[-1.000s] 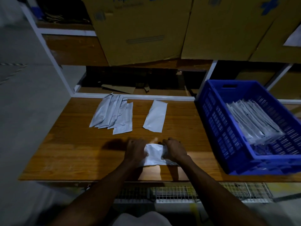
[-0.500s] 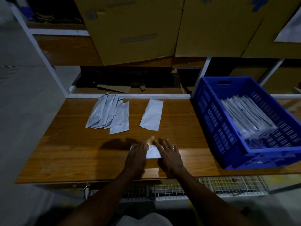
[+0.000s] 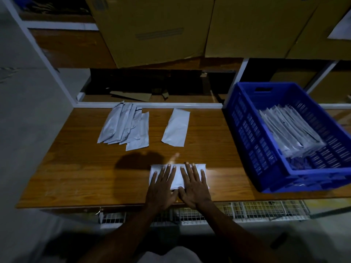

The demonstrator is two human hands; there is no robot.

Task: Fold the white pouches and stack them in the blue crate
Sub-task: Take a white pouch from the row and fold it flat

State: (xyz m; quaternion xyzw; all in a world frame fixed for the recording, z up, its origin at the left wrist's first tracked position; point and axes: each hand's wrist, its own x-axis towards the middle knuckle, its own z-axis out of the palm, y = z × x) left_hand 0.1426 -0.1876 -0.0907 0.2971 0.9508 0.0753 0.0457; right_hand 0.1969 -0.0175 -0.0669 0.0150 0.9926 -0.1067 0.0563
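A white pouch (image 3: 178,177) lies flat near the front edge of the wooden table (image 3: 85,171). My left hand (image 3: 163,186) and my right hand (image 3: 193,186) press down on it side by side, fingers straight and spread. A fanned pile of several white pouches (image 3: 123,126) lies at the back left of the table. One single white pouch (image 3: 176,128) lies behind my hands. The blue crate (image 3: 252,149) stands at the right and holds a stack of several folded pouches (image 3: 288,128).
Large cardboard boxes (image 3: 152,27) fill the shelf above the table's back edge. A white metal frame (image 3: 148,105) borders the back. Below the front edge runs a wire mesh (image 3: 247,209). Grey floor lies to the left.
My hands held the pouch bunched up a second ago. They have laid it down and now press it flat with spread fingers, more of the pouch showing on both sides.
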